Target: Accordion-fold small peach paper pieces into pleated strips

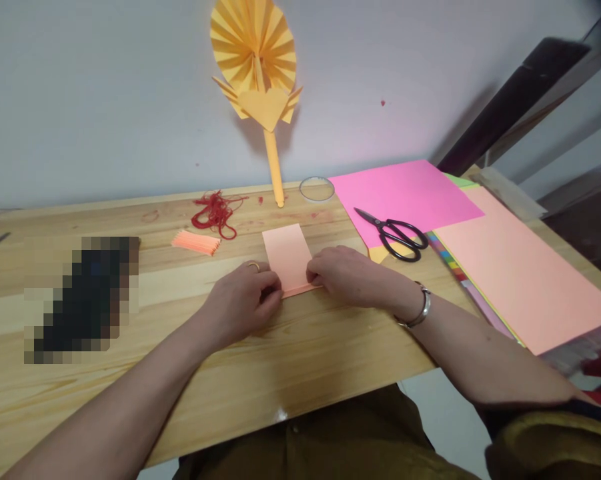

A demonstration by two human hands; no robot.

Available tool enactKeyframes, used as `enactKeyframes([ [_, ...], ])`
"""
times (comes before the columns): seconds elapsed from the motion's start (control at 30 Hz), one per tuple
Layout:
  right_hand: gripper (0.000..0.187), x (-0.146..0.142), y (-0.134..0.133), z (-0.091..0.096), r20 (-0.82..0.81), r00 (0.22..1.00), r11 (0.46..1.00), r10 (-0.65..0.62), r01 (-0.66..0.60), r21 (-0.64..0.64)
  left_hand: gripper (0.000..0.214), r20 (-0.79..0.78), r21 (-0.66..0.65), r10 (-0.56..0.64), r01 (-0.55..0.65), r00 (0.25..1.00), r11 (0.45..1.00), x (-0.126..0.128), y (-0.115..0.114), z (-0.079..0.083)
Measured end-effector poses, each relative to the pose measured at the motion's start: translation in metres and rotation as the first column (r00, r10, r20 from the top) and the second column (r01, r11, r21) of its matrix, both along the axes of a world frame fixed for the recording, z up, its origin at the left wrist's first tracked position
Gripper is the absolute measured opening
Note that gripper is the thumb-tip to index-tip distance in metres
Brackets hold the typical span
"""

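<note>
A small peach paper strip [289, 257] lies flat on the wooden table [260, 360], its near end folded over. My left hand [243, 293], with a ring on one finger, pinches the near left corner of the fold. My right hand [347, 275], with a bracelet at the wrist, pinches the near right corner. The fingers of both hands are curled and pressed onto the paper.
Black scissors [397, 237] lie on a pink sheet [405, 193], beside a stack of coloured paper [520, 273]. An orange paper fan [257, 73] leans on the wall. Red thread [215, 213], an orange pleated strip [196, 242] and a tape ring [317, 189] lie behind.
</note>
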State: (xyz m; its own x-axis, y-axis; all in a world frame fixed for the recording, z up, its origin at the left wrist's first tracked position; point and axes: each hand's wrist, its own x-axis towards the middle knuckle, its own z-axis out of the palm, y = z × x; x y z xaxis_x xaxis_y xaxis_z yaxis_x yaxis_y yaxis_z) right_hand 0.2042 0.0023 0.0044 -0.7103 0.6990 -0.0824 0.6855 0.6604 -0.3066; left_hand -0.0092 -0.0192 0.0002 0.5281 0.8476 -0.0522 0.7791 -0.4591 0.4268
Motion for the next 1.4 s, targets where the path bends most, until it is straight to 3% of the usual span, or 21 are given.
enactKeyframes([
  [0.43,0.019,-0.001,-0.003,0.001,0.037,0.999,1.000,0.017,-0.018,0.024,0.016,-0.009,0.035,0.007,-0.006,1.000,0.999,0.000,-0.002,0.001],
  [0.53,0.021,0.000,-0.003,0.002,0.029,0.999,1.000,0.017,-0.017,0.017,0.018,0.098,0.081,-0.006,-0.002,0.995,0.997,-0.002,-0.003,-0.003],
  [0.67,0.024,0.001,-0.004,0.003,0.006,1.000,1.000,0.020,-0.020,0.006,0.023,0.218,0.155,-0.112,0.079,0.969,0.985,-0.002,-0.004,-0.014],
  [0.93,0.020,0.001,-0.001,0.004,-0.007,1.000,1.000,0.021,-0.021,-0.007,0.021,0.120,0.280,-0.133,0.095,0.984,0.955,0.000,-0.003,-0.023],
  [1.17,0.016,0.002,0.002,0.004,-0.052,0.998,0.995,-0.024,0.018,-0.097,0.020,0.132,0.286,-0.142,0.100,0.981,0.953,0.000,-0.002,-0.027],
  [1.4,0.018,0.002,0.003,0.003,-0.060,0.998,0.995,-0.026,0.020,-0.100,0.022,0.110,0.274,-0.116,0.082,0.987,0.958,-0.001,-0.002,-0.027],
])
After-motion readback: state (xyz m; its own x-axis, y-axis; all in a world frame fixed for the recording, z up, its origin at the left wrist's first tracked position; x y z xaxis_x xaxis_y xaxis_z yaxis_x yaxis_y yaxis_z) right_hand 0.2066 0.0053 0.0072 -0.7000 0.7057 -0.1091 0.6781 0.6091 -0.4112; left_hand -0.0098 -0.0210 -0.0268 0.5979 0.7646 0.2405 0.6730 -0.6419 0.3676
